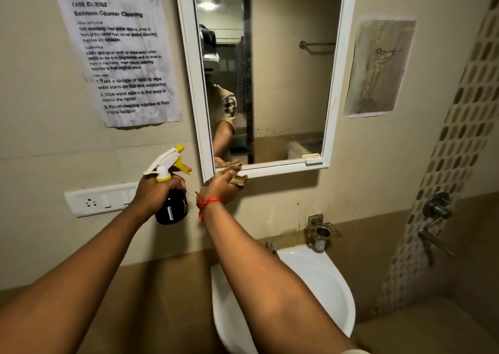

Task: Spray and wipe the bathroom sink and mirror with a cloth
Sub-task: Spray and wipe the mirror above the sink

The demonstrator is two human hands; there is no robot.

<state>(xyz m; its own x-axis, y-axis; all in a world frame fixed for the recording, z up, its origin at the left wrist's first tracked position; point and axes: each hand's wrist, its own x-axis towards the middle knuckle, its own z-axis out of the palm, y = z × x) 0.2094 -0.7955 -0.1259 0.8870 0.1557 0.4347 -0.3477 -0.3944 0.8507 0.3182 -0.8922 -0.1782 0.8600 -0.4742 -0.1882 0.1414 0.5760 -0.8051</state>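
Note:
A white-framed mirror (283,70) hangs on the wall above a white sink (324,286). My right hand (221,187), with a red thread at the wrist, presses a brown cloth (237,174) against the mirror's lower left corner. My left hand (156,191) holds a black spray bottle (171,208) with a white and yellow trigger head, upright, just left of the mirror frame. The nozzle points right. My right forearm crosses over the sink's left part.
A printed task sheet (118,56) hangs left of the mirror and a drawing (378,67) right of it. A white switch panel (100,201) sits behind my left wrist. A metal holder (321,232) and tap (271,247) stand above the sink; a shower valve (436,208) is at right.

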